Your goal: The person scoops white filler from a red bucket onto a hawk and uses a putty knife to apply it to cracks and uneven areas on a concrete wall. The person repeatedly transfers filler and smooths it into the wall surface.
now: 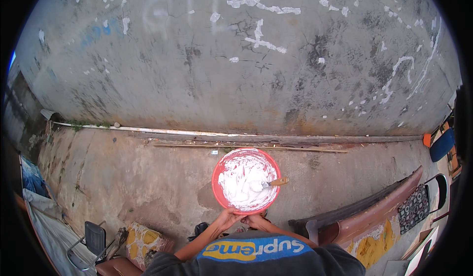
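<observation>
A round red basin [215, 187] is held out in front of my body. Thick white paste [239, 180] coats its bottom and is smeared up the inner wall. A putty knife [281, 181] leans on the right side of the basin, its wooden handle over the rim and its blade in the paste. My left hand [228, 218] grips the near rim, left of centre. Close beside it, my right hand [253, 220] holds the same rim from below. The fingers under the basin are partly hidden.
Ahead stands a grey concrete wall [197, 69] with cracks and white patches. Planks and a pale pipe [148, 129] lie along its foot. A worn brown sofa [364, 207] is at the right, with a patterned cushion [413, 209]. At the left are a chair [95, 236] and a torn yellow-and-white seat [140, 239].
</observation>
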Motion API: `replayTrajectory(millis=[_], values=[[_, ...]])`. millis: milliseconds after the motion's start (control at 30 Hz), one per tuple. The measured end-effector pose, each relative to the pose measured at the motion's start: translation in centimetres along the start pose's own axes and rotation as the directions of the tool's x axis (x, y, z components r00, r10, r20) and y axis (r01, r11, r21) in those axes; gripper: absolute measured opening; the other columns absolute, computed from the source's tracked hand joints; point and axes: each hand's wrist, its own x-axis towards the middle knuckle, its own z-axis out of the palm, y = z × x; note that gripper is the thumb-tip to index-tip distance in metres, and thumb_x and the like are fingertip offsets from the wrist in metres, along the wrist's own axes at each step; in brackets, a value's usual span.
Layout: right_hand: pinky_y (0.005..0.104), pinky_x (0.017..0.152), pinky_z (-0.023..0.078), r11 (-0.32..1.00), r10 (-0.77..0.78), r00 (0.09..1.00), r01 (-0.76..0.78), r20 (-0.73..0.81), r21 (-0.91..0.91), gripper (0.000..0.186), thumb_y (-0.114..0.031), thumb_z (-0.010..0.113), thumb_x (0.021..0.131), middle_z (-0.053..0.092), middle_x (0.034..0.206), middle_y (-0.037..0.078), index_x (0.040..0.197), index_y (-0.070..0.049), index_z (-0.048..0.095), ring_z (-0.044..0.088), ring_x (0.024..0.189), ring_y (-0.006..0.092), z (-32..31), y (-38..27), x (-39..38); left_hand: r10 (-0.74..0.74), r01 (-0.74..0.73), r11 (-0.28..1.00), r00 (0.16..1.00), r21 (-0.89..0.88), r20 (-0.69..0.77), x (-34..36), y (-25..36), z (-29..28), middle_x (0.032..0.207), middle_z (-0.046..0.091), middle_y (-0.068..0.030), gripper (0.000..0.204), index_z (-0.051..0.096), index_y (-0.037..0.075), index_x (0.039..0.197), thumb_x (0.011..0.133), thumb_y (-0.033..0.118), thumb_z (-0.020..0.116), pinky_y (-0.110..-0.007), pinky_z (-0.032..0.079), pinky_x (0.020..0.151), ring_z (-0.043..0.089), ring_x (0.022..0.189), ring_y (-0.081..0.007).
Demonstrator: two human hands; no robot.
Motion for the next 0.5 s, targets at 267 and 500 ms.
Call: replayTrajectory(millis=[267, 500], values=[[0.0236, 0.061, 0.046, 0.616, -0.030, 0.989, 0.135, 0.148, -0.776, 0.040, -0.041, 0.057, 0.096, 0.061, 0.068, 0.002, 0.079, -0.005, 0.064, 0.057, 0.063, 0.0087, -2.9, -12.5, -2.2, 0.201, -0.200, 0.979, 0.979, 0.031, -0.041, 4.2, 7.3, 5.0, 0.123, 0.058, -0.0202, 0.043, 0.042, -0.010, 0.129, 0.089, 0.003, 0.048, -0.039, 0.051, 0.100, 0.061, 0.112, -0.0282], [0.0405, 0.085, 0.046, 0.670, -0.680, 0.710, 0.703, 0.180, -0.239, 0.064, -0.061, 0.017, 0.099, 0.027, 0.045, -0.006, 0.067, -0.012, 0.042, 0.024, 0.041, 0.0080, -2.6, -34.5, -17.7, 0.315, -0.328, 0.943, 0.934, -0.055, -0.167, 4.3, 11.1, 6.1, 0.122, 0.058, -0.0192, 0.044, 0.042, -0.009, 0.128, 0.086, 0.002, 0.051, -0.039, 0.053, 0.098, 0.061, 0.110, -0.0290]])
